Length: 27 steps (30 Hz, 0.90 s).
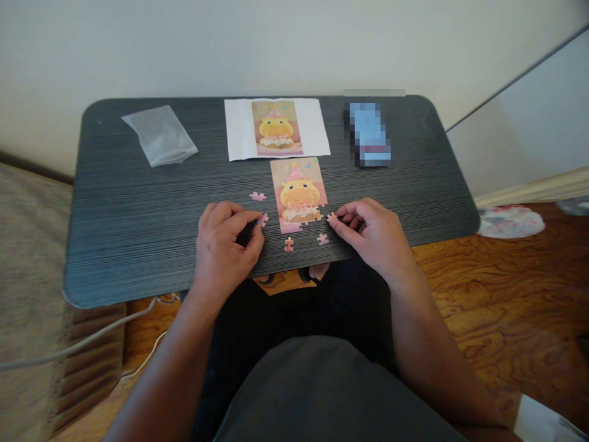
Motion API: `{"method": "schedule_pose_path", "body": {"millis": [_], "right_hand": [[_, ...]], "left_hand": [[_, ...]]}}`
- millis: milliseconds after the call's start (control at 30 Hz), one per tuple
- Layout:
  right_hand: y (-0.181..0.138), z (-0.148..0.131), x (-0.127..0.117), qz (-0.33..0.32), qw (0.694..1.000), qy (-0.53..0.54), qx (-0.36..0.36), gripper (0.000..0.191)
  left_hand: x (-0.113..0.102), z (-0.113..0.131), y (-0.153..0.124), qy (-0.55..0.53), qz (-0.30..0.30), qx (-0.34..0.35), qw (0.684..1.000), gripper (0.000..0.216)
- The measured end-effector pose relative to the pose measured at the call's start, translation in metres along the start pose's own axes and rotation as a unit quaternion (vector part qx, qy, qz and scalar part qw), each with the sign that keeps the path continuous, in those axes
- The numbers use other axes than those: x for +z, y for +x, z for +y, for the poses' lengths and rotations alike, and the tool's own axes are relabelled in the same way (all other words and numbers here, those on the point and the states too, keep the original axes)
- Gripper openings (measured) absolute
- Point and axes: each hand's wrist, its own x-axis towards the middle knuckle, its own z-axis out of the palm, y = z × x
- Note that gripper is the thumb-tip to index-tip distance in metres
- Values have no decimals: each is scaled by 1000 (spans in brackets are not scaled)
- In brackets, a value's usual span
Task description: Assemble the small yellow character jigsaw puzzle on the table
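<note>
A nearly whole jigsaw puzzle (pixel 299 193) with a yellow cartoon figure lies on the dark table (pixel 129 202). My left hand (pixel 227 245) rests left of it, fingers pinched on a pink puzzle piece (pixel 262 220). To the puzzle's right, my right hand (pixel 375 233) pinches another pink piece (pixel 332 217) at the puzzle's lower right corner. Three loose pink pieces lie nearby: one (pixel 257 196) left of the puzzle, two (pixel 289 244) (pixel 323 239) below it.
A reference sheet (pixel 239 132) printed with the same picture lies behind the puzzle. A clear plastic bag (pixel 161 135) sits at the back left, a blurred blue object (pixel 368 135) at the back right. A cable (pixel 83 337) hangs below the table's left side. Wooden floor lies to the right.
</note>
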Motion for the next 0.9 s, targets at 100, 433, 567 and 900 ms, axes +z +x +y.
{"method": "schedule_pose_path", "body": {"millis": [100, 433, 567, 900], "right_hand": [[-6, -13, 6, 3, 999, 33, -5, 14], [-10, -38, 32, 30, 998, -32, -37, 11], [-10, -34, 32, 22, 998, -39, -42, 12], [-10, -35, 34, 16, 999, -31, -35, 14]], "left_hand": [[1, 0, 0, -2, 2, 0, 1000, 13], [0, 1, -1, -7, -10, -13, 1000, 14], [0, 1, -1, -6, -6, -8, 1000, 14], [-1, 2, 0, -3, -5, -6, 1000, 14]]}}
